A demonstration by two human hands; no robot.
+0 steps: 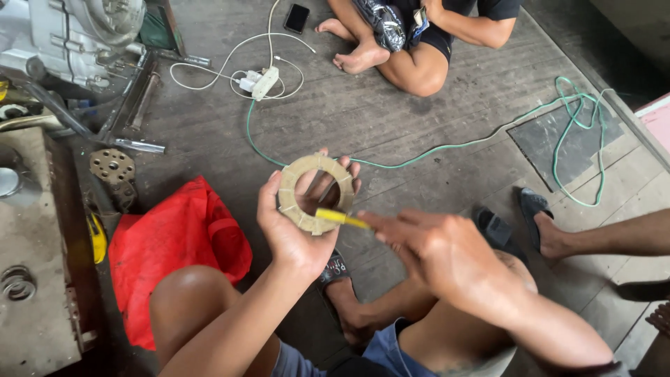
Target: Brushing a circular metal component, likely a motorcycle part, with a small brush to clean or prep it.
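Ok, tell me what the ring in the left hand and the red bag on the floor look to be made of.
Ring: probably a metal core faced with matte tan friction pads; the segmented blocks with grooves between them suggest it. Red bag: thin plastic film, going by its glossy creases and slack, crumpled shape.

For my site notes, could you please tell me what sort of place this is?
Probably an informal repair workshop, worked on the floor. A metal engine sits at top left, a toothed metal part lies nearby, and the left hand holds a ring-shaped disc.
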